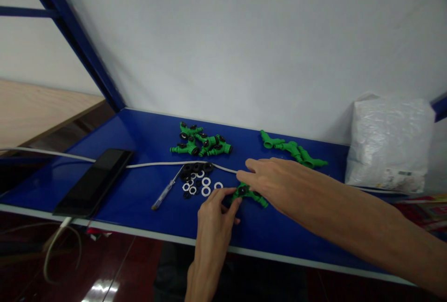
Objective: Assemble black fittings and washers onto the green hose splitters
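Note:
A green Y-shaped hose splitter point(243, 191) with a black knob lies low over the blue table, between my hands. My left hand point(217, 213) pinches its left end between thumb and fingers. From above and to the right, my right hand point(270, 177) closes its fingers on the splitter; the fingertips are partly hidden. Just left of my hands are several white rings point(206, 182) and black rings and caps point(196, 168). A screwdriver point(164, 195) with a clear handle lies beside them.
Farther back sit green splitters with black parts point(190, 147) and bare green splitter bodies point(291, 147). A white cable point(157, 164) crosses the blue table point(146, 130). A black tablet or large phone point(96, 181) lies left. A white plastic-wrapped package point(387, 144) stands right, against the wall.

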{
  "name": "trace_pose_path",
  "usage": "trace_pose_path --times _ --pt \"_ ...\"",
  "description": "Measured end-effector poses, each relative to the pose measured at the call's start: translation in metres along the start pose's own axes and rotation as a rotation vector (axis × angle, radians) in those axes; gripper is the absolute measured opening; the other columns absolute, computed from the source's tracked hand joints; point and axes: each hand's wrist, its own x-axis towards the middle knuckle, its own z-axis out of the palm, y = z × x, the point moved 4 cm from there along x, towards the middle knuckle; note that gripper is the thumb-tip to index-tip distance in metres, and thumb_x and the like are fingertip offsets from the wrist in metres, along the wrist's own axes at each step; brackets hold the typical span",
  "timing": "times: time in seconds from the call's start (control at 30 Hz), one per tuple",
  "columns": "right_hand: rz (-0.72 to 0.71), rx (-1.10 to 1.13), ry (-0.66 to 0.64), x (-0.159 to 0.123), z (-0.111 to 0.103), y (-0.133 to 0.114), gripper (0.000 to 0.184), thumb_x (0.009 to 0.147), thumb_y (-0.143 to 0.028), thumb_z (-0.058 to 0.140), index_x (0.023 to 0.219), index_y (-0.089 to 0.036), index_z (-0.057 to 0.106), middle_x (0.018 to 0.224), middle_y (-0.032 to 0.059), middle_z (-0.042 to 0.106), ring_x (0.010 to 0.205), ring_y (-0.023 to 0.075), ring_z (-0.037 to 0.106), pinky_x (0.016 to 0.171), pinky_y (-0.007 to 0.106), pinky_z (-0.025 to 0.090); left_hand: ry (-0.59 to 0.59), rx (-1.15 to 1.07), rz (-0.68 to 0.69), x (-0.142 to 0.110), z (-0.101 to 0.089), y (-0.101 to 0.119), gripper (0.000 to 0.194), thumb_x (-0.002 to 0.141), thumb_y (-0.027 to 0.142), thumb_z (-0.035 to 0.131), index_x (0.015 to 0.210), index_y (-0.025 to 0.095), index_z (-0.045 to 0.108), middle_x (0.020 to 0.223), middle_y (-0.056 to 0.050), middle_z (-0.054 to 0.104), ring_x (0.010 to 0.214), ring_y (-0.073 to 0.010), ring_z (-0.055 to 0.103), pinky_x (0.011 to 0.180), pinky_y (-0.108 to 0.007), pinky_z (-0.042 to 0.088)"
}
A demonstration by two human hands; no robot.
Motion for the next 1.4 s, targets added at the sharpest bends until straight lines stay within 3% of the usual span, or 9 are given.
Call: trace_pose_path --times 0.2,0.37,0.5,0.6,0.7,0.83,1.0,1.23,1.4 --pt "-0.016 0.004 -0.019 0.000 0.008 0.008 0.033 0.084 0.002 0.051 0.110 -0.019 0.055 0.100 0.0066 0.067 0.082 0.0221 0.063 0.070 0.032 0.043 0.007 -0.008 0.005 0.000 -0.001 0.003 0.025 0.087 0.032 0.064 0.107 0.020 0.074 0.073 0.000 0.073 0.052 -0.0146 0.067 0.057 -0.025 0.051" --pt "-0.024 -0.037 0.014 0.000 0.008 0.010 0.023 0.087 -0.005 0.054 0.104 -0.019 0.054 0.088 0.0029 0.062 0.070 0.0196 0.056 0.062 0.031 0.034 0.000 -0.013 0.015 0.000 -0.001 0.003 0.024 0.087 0.031 0.063 0.105 0.019 0.074 0.082 -0.002 0.075 0.052 -0.0132 0.067 0.055 -0.024 0.051" --pt "-0.011 -0.093 0.015 0.001 0.006 0.008 0.023 0.084 -0.006 0.059 0.101 -0.020 0.054 0.088 0.0025 0.061 0.070 0.0204 0.054 0.060 0.033 0.031 0.013 -0.030 0.048 0.000 -0.001 0.002 0.024 0.087 0.031 0.062 0.104 0.019 0.074 0.092 -0.004 0.077 0.052 -0.0123 0.068 0.056 -0.025 0.053" --pt "-0.044 -0.114 -0.015 0.001 0.010 0.007 0.017 0.083 -0.008 0.062 0.088 -0.022 0.053 0.082 0.0019 0.059 0.070 0.0212 0.053 0.060 0.034 0.029 0.016 -0.038 0.051 0.001 -0.001 0.001 0.024 0.087 0.032 0.063 0.104 0.020 0.074 0.095 -0.004 0.077 0.052 -0.0121 0.067 0.055 -0.025 0.053" --pt "-0.022 -0.117 -0.035 0.002 0.016 0.009 0.017 0.084 -0.006 0.059 0.085 -0.022 0.054 0.083 0.0034 0.061 0.071 0.0213 0.054 0.061 0.033 0.031 0.013 -0.015 0.027 0.000 -0.001 0.001 0.025 0.087 0.032 0.063 0.106 0.019 0.074 0.094 -0.004 0.077 0.054 -0.0130 0.067 0.054 -0.025 0.051" --pt "0.005 -0.121 -0.038 0.002 0.015 0.010 0.019 0.086 -0.006 0.060 0.101 -0.019 0.060 0.094 0.0074 0.067 0.077 0.0226 0.060 0.063 0.033 0.037 0.009 0.012 0.026 0.000 -0.001 0.001 0.026 0.089 0.033 0.063 0.108 0.019 0.074 0.087 -0.003 0.076 0.055 -0.0139 0.067 0.057 -0.026 0.051" --pt "-0.001 -0.037 -0.025 0.001 -0.002 0.005 0.048 0.088 -0.002 0.055 0.136 -0.010 0.048 0.116 0.0146 0.070 0.088 0.0228 0.067 0.069 0.032 0.048 0.002 0.022 0.027 0.000 -0.001 0.002 0.027 0.089 0.034 0.063 0.109 0.019 0.073 0.078 -0.001 0.075 0.053 -0.0141 0.067 0.062 -0.027 0.051" --pt "0.003 0.003 0.054 -0.003 -0.024 -0.007 0.039 0.080 0.007 0.047 0.109 -0.014 0.062 0.106 0.0115 0.072 0.086 0.0241 0.068 0.070 0.034 0.051 0.009 0.009 0.041 0.001 0.000 0.000 0.025 0.088 0.033 0.064 0.107 0.019 0.073 0.080 -0.001 0.076 0.053 -0.0144 0.067 0.061 -0.028 0.050" --pt "-0.025 -0.007 0.079 -0.004 -0.024 -0.010 0.038 0.078 0.005 0.044 0.107 -0.013 0.060 0.106 0.0135 0.070 0.086 0.0268 0.065 0.073 0.038 0.049 0.014 0.010 0.050 0.002 0.001 -0.001 0.024 0.089 0.033 0.064 0.107 0.019 0.072 0.084 -0.002 0.076 0.053 -0.0138 0.068 0.061 -0.027 0.051"
